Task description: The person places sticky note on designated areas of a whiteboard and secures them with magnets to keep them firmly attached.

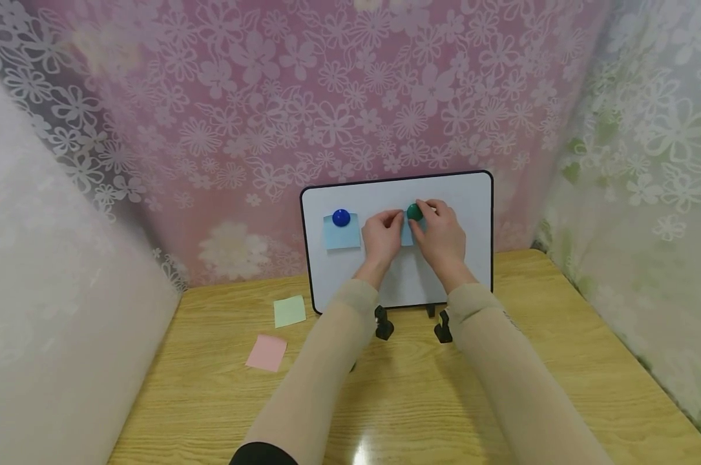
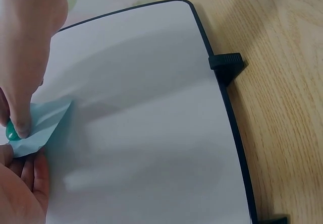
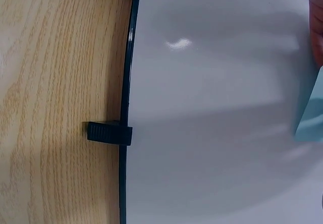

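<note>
A whiteboard (image 1: 408, 281) with a black frame leans upright on the table. On its upper part, my left hand (image 1: 380, 240) pinches the left edge of a light blue sticky note (image 1: 407, 237). Between thumb and fingers, my right hand (image 1: 444, 237) holds a round green magnet (image 1: 414, 212) against the top of that note. The left wrist view shows the note (image 2: 48, 125) with its lower edge standing off the board. To the left, another light blue note (image 1: 342, 239) hangs under a round blue magnet (image 1: 341, 217). The right wrist view shows only part of a hand (image 3: 316, 24).
A pale green sticky note (image 1: 289, 311) and a pink sticky note (image 1: 267, 352) lie on the wooden table (image 1: 210, 387), left of the board. Black stand feet (image 1: 384, 325) jut forward beneath the board. Flower-patterned curtains (image 1: 240, 129) surround the table's back and sides.
</note>
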A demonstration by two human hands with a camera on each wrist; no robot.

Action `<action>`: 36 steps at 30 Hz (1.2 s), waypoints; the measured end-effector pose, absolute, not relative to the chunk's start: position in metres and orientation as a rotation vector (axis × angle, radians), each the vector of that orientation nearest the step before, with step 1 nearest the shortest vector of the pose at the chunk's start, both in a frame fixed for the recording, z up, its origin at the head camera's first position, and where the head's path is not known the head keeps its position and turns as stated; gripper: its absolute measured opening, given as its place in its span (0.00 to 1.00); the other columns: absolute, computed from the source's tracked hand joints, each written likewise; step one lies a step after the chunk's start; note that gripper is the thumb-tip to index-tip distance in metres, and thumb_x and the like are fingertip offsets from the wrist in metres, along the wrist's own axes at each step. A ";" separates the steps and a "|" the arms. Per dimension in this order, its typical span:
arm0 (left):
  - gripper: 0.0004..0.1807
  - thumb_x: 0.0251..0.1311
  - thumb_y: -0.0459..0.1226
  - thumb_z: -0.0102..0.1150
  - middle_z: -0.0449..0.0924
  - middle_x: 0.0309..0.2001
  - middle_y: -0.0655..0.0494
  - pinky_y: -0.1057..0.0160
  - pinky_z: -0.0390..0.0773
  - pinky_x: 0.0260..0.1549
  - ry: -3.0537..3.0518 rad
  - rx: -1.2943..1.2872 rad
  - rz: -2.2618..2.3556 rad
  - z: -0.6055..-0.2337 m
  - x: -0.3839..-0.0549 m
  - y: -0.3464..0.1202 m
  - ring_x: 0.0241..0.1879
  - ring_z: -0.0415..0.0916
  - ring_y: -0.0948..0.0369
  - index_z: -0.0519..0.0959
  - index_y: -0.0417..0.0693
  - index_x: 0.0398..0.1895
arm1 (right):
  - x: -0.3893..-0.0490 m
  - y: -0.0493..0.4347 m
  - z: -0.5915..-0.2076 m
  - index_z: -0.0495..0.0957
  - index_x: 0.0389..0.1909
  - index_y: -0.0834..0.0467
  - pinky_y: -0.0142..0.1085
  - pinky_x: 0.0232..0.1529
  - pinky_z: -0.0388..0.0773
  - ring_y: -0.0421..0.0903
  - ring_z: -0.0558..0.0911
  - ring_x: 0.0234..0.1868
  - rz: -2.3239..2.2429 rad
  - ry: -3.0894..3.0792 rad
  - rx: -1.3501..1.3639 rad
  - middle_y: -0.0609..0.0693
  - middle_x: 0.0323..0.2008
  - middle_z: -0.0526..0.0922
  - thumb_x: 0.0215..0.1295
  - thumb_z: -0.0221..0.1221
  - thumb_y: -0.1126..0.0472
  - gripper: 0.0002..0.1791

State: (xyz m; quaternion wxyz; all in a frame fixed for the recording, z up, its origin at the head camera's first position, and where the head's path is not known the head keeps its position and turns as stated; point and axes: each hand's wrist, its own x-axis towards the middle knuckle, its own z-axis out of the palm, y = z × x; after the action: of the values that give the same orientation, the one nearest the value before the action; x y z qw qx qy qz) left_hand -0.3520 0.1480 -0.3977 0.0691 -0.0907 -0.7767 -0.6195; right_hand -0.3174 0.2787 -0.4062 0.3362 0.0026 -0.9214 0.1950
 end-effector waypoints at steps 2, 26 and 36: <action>0.13 0.79 0.41 0.62 0.90 0.48 0.56 0.66 0.83 0.46 -2.345 -0.276 -1.854 -0.398 -0.352 0.148 0.45 0.82 0.63 0.89 0.47 0.58 | -0.317 0.279 -0.406 0.78 0.71 0.59 0.58 0.51 0.83 0.62 0.78 0.62 0.512 -2.401 0.005 0.60 0.64 0.78 0.76 0.67 0.55 0.27; 0.12 0.77 0.39 0.64 0.90 0.47 0.57 0.66 0.84 0.44 -2.360 -0.273 -1.846 -0.398 -0.351 0.145 0.46 0.83 0.63 0.89 0.47 0.56 | -0.323 0.279 -0.408 0.78 0.72 0.58 0.59 0.49 0.83 0.62 0.79 0.62 0.486 -2.454 -0.015 0.60 0.65 0.76 0.79 0.65 0.56 0.26; 0.13 0.79 0.42 0.62 0.90 0.48 0.57 0.66 0.84 0.46 -2.371 -0.252 -1.839 -0.402 -0.349 0.142 0.47 0.83 0.63 0.88 0.48 0.58 | -0.320 0.278 -0.414 0.78 0.71 0.58 0.59 0.51 0.83 0.61 0.79 0.63 0.554 -2.364 -0.005 0.60 0.65 0.77 0.79 0.64 0.54 0.25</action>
State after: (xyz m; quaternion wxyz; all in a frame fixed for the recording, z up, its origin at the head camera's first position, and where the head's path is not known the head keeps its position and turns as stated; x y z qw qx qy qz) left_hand -0.3488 0.1418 -0.4018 0.0649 -0.0836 -0.7857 -0.6095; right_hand -0.3200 0.2779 -0.4141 0.3494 -0.0018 -0.9123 0.2137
